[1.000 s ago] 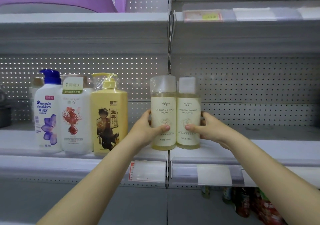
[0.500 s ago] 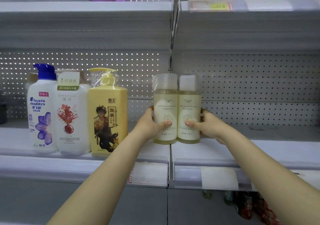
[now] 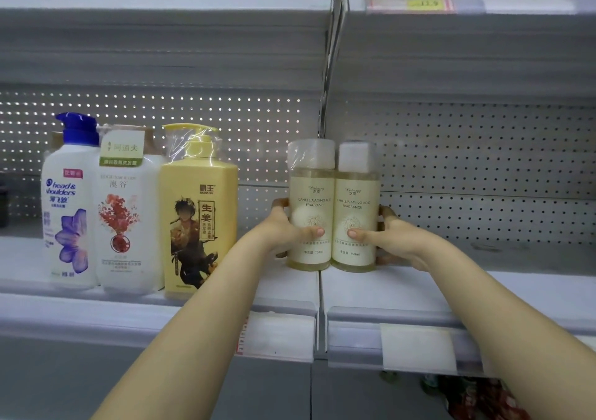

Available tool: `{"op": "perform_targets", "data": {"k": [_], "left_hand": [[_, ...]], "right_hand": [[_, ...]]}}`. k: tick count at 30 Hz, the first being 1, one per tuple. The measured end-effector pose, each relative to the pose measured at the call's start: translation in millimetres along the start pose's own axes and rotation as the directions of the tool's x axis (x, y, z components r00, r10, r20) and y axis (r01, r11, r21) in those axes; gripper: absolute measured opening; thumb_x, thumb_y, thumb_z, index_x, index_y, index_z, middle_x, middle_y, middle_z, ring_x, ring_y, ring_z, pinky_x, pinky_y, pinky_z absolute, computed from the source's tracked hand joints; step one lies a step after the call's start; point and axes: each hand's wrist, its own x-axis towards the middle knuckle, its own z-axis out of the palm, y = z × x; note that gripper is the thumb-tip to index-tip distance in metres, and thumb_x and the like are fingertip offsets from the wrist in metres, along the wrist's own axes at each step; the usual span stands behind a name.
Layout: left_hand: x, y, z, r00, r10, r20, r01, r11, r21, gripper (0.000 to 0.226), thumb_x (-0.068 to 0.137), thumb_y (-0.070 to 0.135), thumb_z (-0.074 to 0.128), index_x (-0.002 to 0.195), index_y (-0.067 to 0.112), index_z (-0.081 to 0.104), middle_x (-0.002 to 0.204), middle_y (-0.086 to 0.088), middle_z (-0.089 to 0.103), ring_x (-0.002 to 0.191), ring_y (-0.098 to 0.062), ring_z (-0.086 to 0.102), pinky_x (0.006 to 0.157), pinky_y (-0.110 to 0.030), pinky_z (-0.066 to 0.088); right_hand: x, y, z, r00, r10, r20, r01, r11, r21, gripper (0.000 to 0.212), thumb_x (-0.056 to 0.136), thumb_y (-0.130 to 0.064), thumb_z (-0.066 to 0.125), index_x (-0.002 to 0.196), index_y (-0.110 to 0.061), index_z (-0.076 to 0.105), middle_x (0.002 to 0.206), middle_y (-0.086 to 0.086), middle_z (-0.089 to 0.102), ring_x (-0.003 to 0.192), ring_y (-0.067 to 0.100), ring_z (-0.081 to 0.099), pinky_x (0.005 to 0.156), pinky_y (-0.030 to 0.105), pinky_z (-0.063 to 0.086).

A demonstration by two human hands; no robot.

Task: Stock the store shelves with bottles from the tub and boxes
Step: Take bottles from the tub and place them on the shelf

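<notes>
Two pale yellow camellia bottles stand side by side on the white shelf, right at the seam between two shelf sections. My left hand grips the left bottle, thumb across its label. The right bottle is held the same way by my right hand. Both bottles have clear wrap over their caps and rest upright on the shelf.
To the left stand a yellow pump bottle, a white red-flower bottle and a Head & Shoulders bottle. The upper shelf hangs overhead with a price tag. Perforated back panel behind. Packets show on the lower shelf.
Both hands pushed the two bottles further back onto the shelf and set them down. The bottles now stand deeper in than a second ago.
</notes>
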Motion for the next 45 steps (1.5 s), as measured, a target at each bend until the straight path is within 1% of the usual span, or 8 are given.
{"op": "perform_targets", "data": {"k": [2,6,10,19,23,28,40,45], "left_hand": [[-0.4,1.9,2.6,1.0,-0.014,0.015,0.015,0.998,-0.065,0.091,0.078,0.017,0.08,0.146,0.022,0.019,0.124,-0.001,0.057,0.102,-0.02,0.058,0.077,-0.03,0.051],[2.3,-3.2,9.8,1.0,0.012,0.014,-0.009,0.988,-0.155,0.085,0.081,0.009,0.076,0.145,0.02,0.021,0.103,0.005,0.059,0.085,-0.012,0.06,0.069,-0.026,0.051],[5.6,-5.3,10.0,0.999,0.018,0.04,-0.01,0.984,-0.179,0.079,0.081,0.009,0.077,0.142,0.019,0.029,0.116,0.001,0.061,0.098,-0.016,0.062,0.08,-0.03,0.051],[0.1,-8.0,14.0,0.997,0.069,0.026,-0.062,0.976,-0.206,0.072,0.085,0.007,0.071,0.142,0.018,0.028,0.121,0.0,0.06,0.095,-0.013,0.06,0.068,-0.02,0.049],[1.5,-8.3,15.1,0.996,0.081,0.026,-0.074,0.978,-0.196,0.072,0.087,0.006,0.069,0.143,0.019,0.027,0.11,0.006,0.06,0.098,-0.014,0.059,0.078,-0.025,0.048],[1.8,-8.8,15.0,0.995,0.093,0.032,-0.085,0.978,-0.19,0.071,0.088,0.006,0.068,0.144,0.019,0.025,0.105,0.009,0.059,0.093,-0.01,0.059,0.072,-0.021,0.048],[9.0,-15.7,17.0,0.999,0.052,-0.004,-0.052,0.971,-0.232,0.088,0.087,0.009,0.069,0.146,0.023,0.006,0.119,-0.002,0.058,0.115,-0.027,0.059,0.101,-0.045,0.048],[12.6,-18.5,16.3,0.999,0.042,0.015,-0.038,0.977,-0.208,0.085,0.088,0.012,0.069,0.145,0.026,0.007,0.123,-0.004,0.059,0.115,-0.028,0.059,0.103,-0.049,0.046]], "right_hand": [[1.4,1.4,-0.7,1.0,0.008,0.016,-0.008,1.0,0.009,0.071,0.08,-0.032,0.078,0.136,-0.024,0.035,0.115,-0.008,0.061,0.104,0.019,0.065,0.078,0.035,0.059],[4.0,7.8,1.3,1.0,-0.024,0.001,0.024,1.0,0.004,0.072,0.082,-0.035,0.076,0.14,-0.028,0.034,0.125,-0.008,0.059,0.112,0.021,0.062,0.095,0.045,0.053],[4.6,10.3,0.7,0.999,-0.043,0.004,0.043,0.999,0.01,0.073,0.082,-0.036,0.076,0.141,-0.028,0.034,0.131,-0.006,0.058,0.115,0.021,0.06,0.098,0.046,0.051],[8.7,16.2,1.1,0.995,-0.091,-0.03,0.092,0.996,0.009,0.073,0.079,-0.037,0.078,0.138,-0.028,0.038,0.125,-0.008,0.062,0.111,0.019,0.063,0.096,0.048,0.053],[7.4,16.7,2.8,0.993,-0.112,-0.037,0.112,0.994,-0.002,0.069,0.081,-0.035,0.077,0.137,-0.027,0.037,0.124,-0.01,0.06,0.111,0.018,0.062,0.098,0.046,0.051],[9.2,17.8,3.4,0.993,-0.112,-0.041,0.112,0.994,0.001,0.067,0.08,-0.036,0.078,0.133,-0.03,0.037,0.121,-0.012,0.061,0.11,0.018,0.063,0.097,0.047,0.052],[6.4,15.1,7.4,0.993,-0.108,-0.043,0.108,0.994,0.001,0.059,0.085,-0.03,0.074,0.131,-0.028,0.036,0.11,-0.016,0.059,0.107,0.017,0.063,0.094,0.044,0.054],[7.2,15.4,6.6,0.994,-0.105,-0.041,0.104,0.994,-0.017,0.06,0.085,-0.031,0.074,0.131,-0.029,0.035,0.11,-0.017,0.059,0.106,0.015,0.062,0.094,0.042,0.054]]}}
